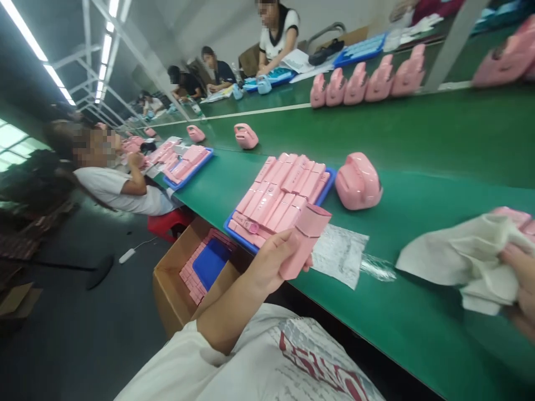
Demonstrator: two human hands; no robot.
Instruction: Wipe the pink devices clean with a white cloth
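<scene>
My left hand (276,259) is closed round a pink rectangular plastic casing (306,239), held tilted above the front edge of the green table. Just beyond it, a blue tray (330,186) holds several rows of similar pink pieces (267,200). At the right edge of the view my right hand (522,278) grips a crumpled white cloth (463,253), and part of that hand is cut off. Behind the cloth, pink parts (514,216) show only in part. A wrinkled pale sheet (340,253) lies flat between my hands, beside a strip of clear plastic (378,267).
A rounded pink housing (358,182) stands right of the tray. Below the table edge, an open cardboard box (171,292) contains pink pieces and a blue tray. A co-worker (125,184) sits at the left by another loaded tray (190,167). Several pink housings (355,83) line the conveyor's far side.
</scene>
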